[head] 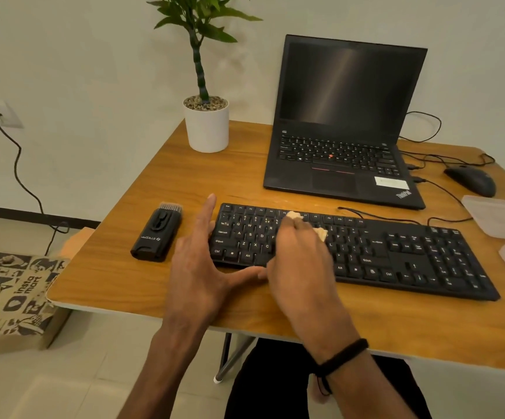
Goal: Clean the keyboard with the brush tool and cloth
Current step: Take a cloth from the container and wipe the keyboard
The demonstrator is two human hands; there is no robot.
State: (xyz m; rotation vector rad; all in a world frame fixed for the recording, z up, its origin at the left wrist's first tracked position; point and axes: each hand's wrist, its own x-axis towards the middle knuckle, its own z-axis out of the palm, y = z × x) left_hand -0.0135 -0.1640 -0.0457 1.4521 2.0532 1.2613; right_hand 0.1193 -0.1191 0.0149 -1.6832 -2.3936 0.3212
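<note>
A black keyboard [396, 252] lies across the front of the wooden table [154, 182]. My right hand [301, 258] presses a small beige cloth [321, 232] onto the keys left of the middle; only the cloth's edges show past my fingers. My left hand [198, 261] steadies the keyboard's left end, fingers straight along its side and thumb along the front edge. The black brush tool [157, 234] lies on the table left of the keyboard, bristles pointing away from me, with neither hand on it.
An open black laptop [345, 122] stands behind the keyboard, a white potted plant [206, 125] at its left. A mouse [470, 179] with cables and clear plastic lids [499, 216] sit at the right. A printed paper bag [15, 297] stands on the floor at left.
</note>
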